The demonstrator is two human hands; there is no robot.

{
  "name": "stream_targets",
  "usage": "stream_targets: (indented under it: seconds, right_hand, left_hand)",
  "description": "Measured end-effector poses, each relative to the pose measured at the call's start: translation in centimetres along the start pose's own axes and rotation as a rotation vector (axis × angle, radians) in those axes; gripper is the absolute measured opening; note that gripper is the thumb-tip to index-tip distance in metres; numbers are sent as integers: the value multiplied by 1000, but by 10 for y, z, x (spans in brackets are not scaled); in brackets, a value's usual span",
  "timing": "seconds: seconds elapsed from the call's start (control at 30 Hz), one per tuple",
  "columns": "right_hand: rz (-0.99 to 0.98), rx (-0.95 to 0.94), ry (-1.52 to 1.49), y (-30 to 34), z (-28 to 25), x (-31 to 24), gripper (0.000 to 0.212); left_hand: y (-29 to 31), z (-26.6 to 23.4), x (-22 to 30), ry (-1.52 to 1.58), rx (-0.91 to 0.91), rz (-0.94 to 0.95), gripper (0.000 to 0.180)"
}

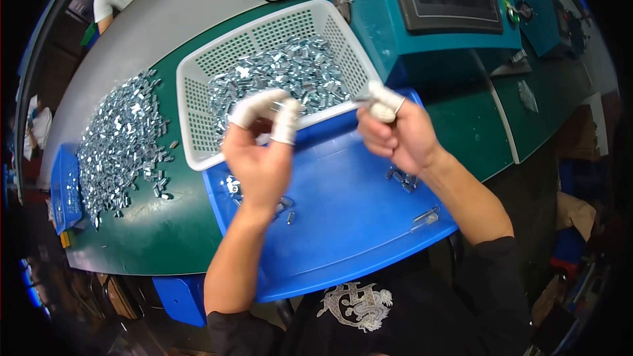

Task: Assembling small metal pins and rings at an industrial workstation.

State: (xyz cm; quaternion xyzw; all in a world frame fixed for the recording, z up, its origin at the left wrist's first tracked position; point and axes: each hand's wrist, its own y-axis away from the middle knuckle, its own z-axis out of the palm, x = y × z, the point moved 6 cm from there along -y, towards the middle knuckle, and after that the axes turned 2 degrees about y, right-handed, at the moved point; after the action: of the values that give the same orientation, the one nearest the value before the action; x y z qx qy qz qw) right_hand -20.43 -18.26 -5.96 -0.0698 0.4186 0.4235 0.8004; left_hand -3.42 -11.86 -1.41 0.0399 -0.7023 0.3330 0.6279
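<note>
Head view, centre: your right hand (403, 128) pinches a metal piece (362, 99), better gently; whether your left hand (258, 161) grips, I cannot tell.

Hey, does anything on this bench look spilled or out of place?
Perhaps the heap of small metal parts, loose on the green tabletop left of the white basket: it has no container and its edges straggle. One stray piece lies alone between heap and basket. Nothing looks clearly damaged.

Room over blue tray (336, 191), basket wall (330, 114) near fingers (285, 125)
</note>
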Motion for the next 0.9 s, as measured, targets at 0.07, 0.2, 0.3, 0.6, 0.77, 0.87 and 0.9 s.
stream_targets:
  seconds: [0.07,0.2,0.3,0.6,0.77,0.87,0.9]
  right_hand:
    - [-162,165,13,5,-1,-23,44]
    - [-369,224,91,18,-12,-45,53]
    - [-486,321,114,24,-19,-51,54]
    - [-725,528,108,56,-26,-72,53]
    - [-718,476,122,65,-24,-78,53]
    - [-708,459,130,73,-26,-84,54]
    - [-708,433,140,76,-28,-84,54]
  left_hand:
    - [-10,-14,-10,-134,42,4,45]
    - [2,3,-10,-93,-41,8,41]
    - [33,42,-7,-314,-417,163,25]
    - [103,138,5,-491,-943,571,42]
    - [107,154,-1,-644,-966,591,45]
    - [109,147,-13,-576,-941,529,39]
    - [108,145,-15,-625,-974,534,35]
